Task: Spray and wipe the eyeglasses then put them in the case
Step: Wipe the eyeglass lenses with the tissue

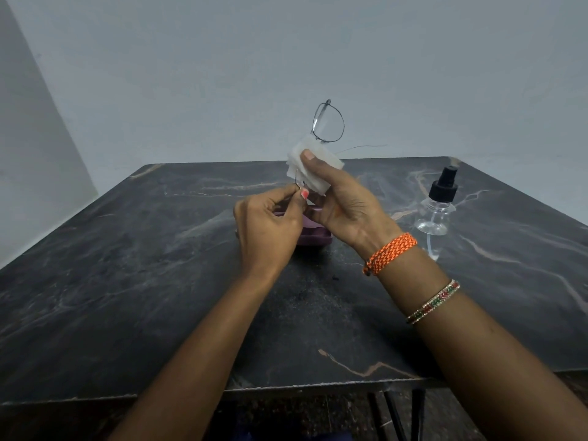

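At the centre of the frame, the left hand [270, 224] has its fingers [297, 194] pinched together on the lower rim of the eyeglasses [327, 122], which stand on end in the air with one thin dark-rimmed lens uppermost. The right hand [343, 205] has thumb and fingers clamped on a folded white wipe [313, 167] wrapped around the lower lens. A purple glasses case [313, 235] lies on the worktop [127, 265] just below and behind both hands, partly hidden. A clear spray bottle [437, 205] with a black pump top stands at right of centre, well apart. An orange woven band [391, 253] and a beaded bangle [434, 302] circle the right wrist.
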